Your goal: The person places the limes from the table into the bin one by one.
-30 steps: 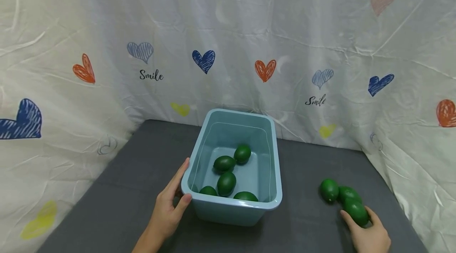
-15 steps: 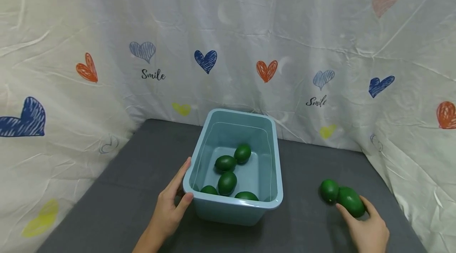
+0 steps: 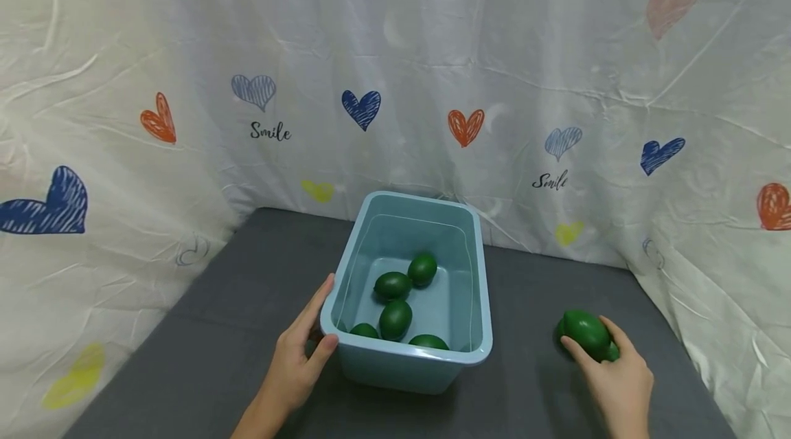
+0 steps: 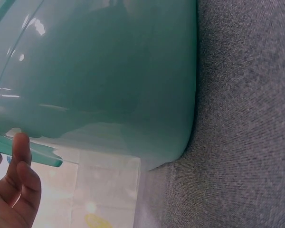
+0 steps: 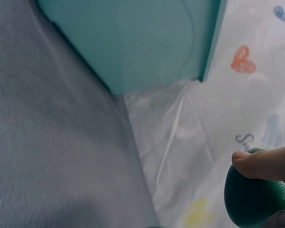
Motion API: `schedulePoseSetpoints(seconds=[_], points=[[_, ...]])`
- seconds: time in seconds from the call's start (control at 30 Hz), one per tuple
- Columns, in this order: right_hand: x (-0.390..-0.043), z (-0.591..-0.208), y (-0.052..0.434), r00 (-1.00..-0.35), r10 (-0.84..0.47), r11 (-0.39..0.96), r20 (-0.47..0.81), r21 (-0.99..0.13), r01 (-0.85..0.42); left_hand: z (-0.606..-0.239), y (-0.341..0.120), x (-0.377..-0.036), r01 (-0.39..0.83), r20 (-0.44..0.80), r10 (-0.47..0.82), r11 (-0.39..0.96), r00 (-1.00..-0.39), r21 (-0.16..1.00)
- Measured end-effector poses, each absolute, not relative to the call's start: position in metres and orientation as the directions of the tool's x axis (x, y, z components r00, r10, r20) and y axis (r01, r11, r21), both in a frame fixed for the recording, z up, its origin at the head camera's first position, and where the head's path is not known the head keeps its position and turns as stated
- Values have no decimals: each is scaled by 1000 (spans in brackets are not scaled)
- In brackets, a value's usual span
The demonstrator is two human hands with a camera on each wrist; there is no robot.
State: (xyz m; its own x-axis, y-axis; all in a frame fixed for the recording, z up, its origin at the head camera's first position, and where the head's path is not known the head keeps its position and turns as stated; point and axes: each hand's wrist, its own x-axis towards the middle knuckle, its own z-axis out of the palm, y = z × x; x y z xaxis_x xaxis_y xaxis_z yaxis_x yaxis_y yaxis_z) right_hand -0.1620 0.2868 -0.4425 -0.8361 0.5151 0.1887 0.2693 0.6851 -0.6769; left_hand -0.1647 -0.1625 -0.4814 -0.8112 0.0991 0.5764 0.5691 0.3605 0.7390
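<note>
A light-blue plastic bin (image 3: 402, 372) stands mid-table with several green limes (image 3: 395, 319) on its floor, two of them partly hidden by the near wall. My left hand (image 3: 295, 365) holds the bin's near-left corner, thumb at the front rim and fingers along the left side. In the left wrist view, the left hand's fingers (image 4: 31, 187) are by the rim. Right of the bin, my right hand (image 3: 621, 377) grips a lime (image 3: 586, 332) between thumb and fingers. Behind that lime, green edges of other limes (image 3: 612, 353) show, mostly covered.
A dark grey cloth (image 3: 247, 308) covers the table. A white curtain (image 3: 494, 34) printed with hearts and "Smile" hangs close behind the bin and along both sides. Grey tabletop lies between the bin and the right hand.
My right hand has lifted the nearest lime and moved it left and away from me, over the other two. The left hand stays on the bin; the view has shifted slightly.
</note>
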Motion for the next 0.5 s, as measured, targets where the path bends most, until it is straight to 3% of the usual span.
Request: schedulePoseSetpoints(seconds=[0.3, 0.5], points=[[-166, -434, 263, -869, 418, 731, 266, -666, 149, -484, -163, -165, 586, 595, 97, 353, -798, 729], [-168, -428, 246, -875, 409, 720, 261, -681, 134, -486, -164, -166, 608, 616, 104, 352, -781, 712]])
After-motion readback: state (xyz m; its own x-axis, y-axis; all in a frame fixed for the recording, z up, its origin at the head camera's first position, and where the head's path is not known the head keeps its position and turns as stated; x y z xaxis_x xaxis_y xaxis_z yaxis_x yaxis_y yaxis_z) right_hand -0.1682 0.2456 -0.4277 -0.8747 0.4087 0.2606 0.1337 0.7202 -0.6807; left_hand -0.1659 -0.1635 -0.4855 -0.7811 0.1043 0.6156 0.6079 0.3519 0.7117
